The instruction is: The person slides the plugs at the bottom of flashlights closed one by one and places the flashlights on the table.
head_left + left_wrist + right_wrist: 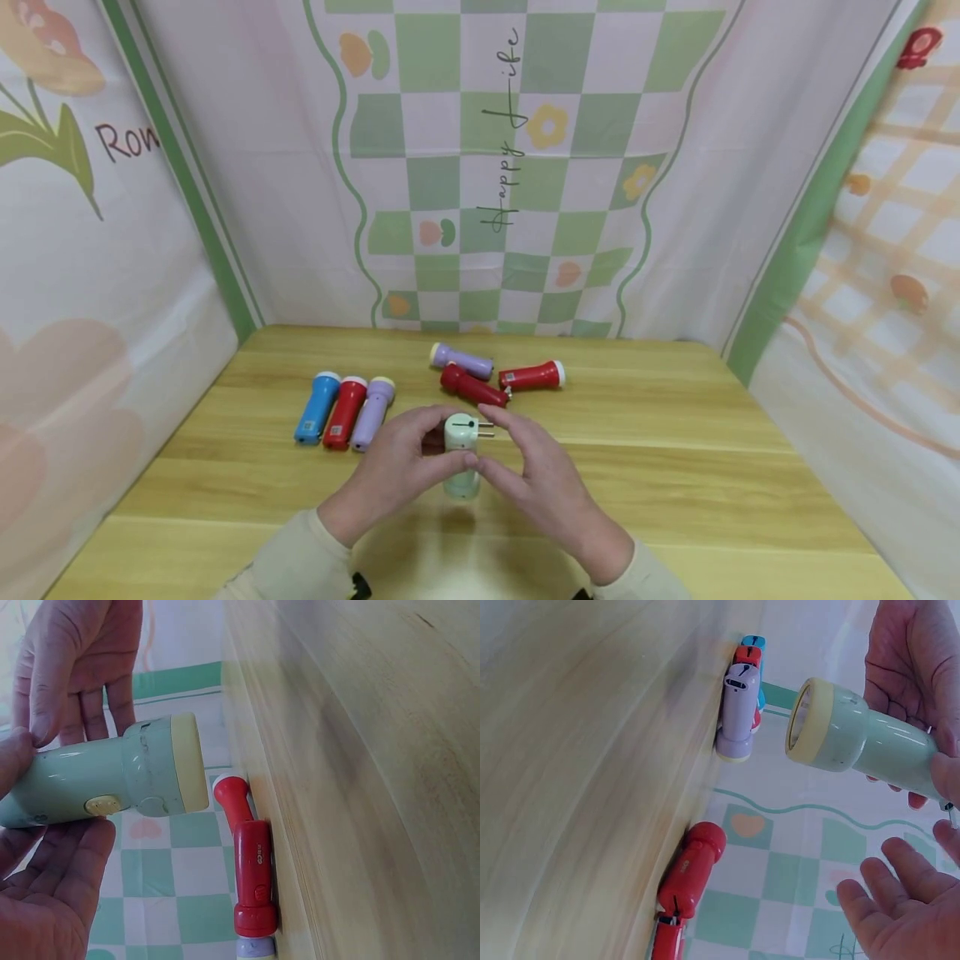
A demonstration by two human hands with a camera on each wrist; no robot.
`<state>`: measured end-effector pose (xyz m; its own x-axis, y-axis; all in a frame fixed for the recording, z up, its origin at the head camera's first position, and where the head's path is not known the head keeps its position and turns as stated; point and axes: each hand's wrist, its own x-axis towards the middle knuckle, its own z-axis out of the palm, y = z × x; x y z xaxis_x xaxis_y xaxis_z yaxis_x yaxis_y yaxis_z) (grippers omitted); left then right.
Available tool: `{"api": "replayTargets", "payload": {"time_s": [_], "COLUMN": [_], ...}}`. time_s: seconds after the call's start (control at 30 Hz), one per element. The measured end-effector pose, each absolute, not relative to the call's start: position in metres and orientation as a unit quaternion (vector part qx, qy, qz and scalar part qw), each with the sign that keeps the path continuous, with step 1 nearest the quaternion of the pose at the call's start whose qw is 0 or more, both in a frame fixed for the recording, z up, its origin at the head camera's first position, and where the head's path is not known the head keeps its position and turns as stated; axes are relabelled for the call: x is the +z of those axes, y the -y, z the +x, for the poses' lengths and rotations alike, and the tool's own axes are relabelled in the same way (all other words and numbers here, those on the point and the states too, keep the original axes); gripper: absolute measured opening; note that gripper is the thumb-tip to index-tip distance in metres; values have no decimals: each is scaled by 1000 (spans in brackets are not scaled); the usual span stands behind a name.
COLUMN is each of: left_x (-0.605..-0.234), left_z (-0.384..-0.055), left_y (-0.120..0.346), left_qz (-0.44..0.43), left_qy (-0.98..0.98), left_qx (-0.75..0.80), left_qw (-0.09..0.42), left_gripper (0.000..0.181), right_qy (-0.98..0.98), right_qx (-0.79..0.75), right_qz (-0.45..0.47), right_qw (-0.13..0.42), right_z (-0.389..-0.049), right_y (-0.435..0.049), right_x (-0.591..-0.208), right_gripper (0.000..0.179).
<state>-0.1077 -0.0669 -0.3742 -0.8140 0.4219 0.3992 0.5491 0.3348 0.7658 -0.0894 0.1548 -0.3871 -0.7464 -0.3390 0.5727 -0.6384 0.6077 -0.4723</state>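
Observation:
A pale green flashlight (pixel 461 483) with a cream rim stands lens-down above the table, two metal plug prongs (pixel 486 428) sticking out sideways at its tail. My left hand (pixel 390 458) grips it, thumb across the near side and fingers behind. On the other side, my right hand (pixel 543 479) has its fingers spread, the index fingertip close over the prongs and the thumb tip right by the left thumb. A cream switch (pixel 103 805) shows on the flashlight's body in the left wrist view, and its lens end (pixel 808 724) appears in the right wrist view.
On the wooden table (pixel 675 467), blue (pixel 317 408), red (pixel 346 414) and purple (pixel 373 415) flashlights lie side by side at left. Behind my hands lie another purple flashlight (pixel 463 362), a dark red one (pixel 474 387) and a red one (pixel 531 377). Patterned curtains (pixel 495 167) surround the table.

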Motion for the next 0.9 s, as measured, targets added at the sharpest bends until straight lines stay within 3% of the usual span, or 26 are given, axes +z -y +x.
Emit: {"api": "replayTargets", "payload": {"time_s": [0.23, 0.9], "left_x": [-373, -374], "left_z": [-107, -109], "left_y": [67, 69], "left_qz": [-303, -338], "left_qy": [814, 803], "left_qx": [-492, -490], "left_qw": [62, 44], "left_gripper": [41, 42], "right_qy": [838, 785], "right_qx": [324, 324], "right_qz": [331, 411], "right_qw": [287, 332], "right_z": [-93, -97], "right_y": [-156, -155], "right_x": [-389, -392], "right_gripper": [59, 40]}}
